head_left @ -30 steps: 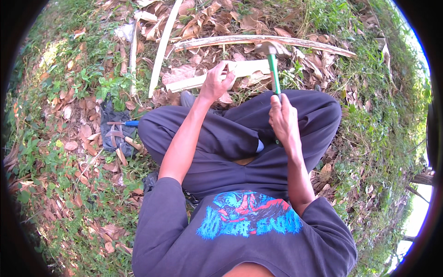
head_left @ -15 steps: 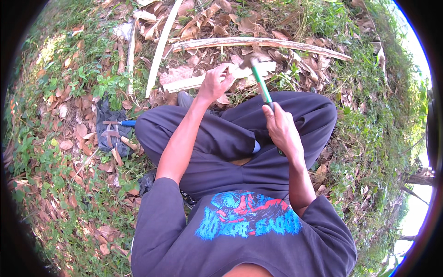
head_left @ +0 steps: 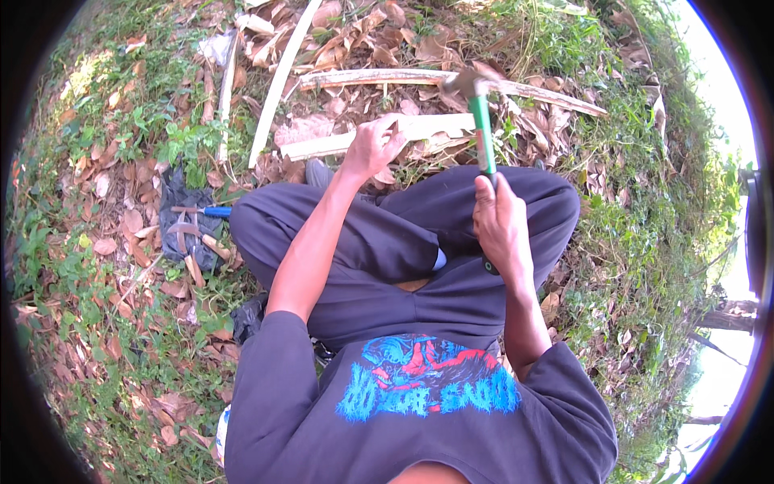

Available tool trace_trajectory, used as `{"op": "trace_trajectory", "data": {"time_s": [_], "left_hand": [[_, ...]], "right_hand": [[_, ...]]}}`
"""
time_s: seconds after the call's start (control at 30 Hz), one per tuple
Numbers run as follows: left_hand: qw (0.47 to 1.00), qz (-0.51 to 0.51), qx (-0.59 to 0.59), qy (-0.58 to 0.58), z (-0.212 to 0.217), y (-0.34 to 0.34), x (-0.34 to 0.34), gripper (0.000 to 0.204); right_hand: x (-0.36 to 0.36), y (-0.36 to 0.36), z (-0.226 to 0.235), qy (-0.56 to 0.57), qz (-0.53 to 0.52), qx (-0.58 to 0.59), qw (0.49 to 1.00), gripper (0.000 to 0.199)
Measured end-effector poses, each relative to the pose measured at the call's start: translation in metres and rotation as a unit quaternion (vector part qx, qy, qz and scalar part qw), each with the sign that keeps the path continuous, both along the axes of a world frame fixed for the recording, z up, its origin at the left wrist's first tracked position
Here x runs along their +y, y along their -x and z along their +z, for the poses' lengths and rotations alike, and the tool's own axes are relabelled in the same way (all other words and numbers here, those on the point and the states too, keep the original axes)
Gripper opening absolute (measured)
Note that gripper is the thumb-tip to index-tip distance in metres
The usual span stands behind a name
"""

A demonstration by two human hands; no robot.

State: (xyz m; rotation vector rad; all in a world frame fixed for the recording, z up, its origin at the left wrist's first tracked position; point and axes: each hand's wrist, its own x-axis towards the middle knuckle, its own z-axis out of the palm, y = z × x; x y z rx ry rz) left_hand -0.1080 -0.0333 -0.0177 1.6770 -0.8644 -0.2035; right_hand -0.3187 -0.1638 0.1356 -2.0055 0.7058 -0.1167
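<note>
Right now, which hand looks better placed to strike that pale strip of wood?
The right hand, probably. It grips the green-handled hammer, head raised above the pale wood strip. The left hand rests on the strip, seemingly steadying it, and holds no tool.

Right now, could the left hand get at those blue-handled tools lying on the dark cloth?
Probably yes, but not without letting go: the left hand rests on the pale wooden slat ahead, while the tools lie on the dark cloth beside the left knee, with only leaves between.
</note>
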Motion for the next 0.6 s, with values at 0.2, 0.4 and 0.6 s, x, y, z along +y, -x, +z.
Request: {"op": "trace_trajectory", "data": {"time_s": [0.2,0.4,0.6], "left_hand": [[1.000,0.005,0.008,-0.010,0.000,0.006,0.000,0.028],[0.999,0.001,0.030,-0.023,0.000,0.006,0.004,0.028],[1.000,0.001,0.027,0.005,0.005,-0.003,0.001,0.029]], "right_hand": [[0.018,-0.003,-0.037,0.242,0.103,-0.059,0.963,0.031],[0.020,0.011,-0.016,0.065,-0.027,-0.013,0.997,0.032],[0.006,0.009,-0.043,0.228,0.057,-0.060,0.970,0.032]]}}
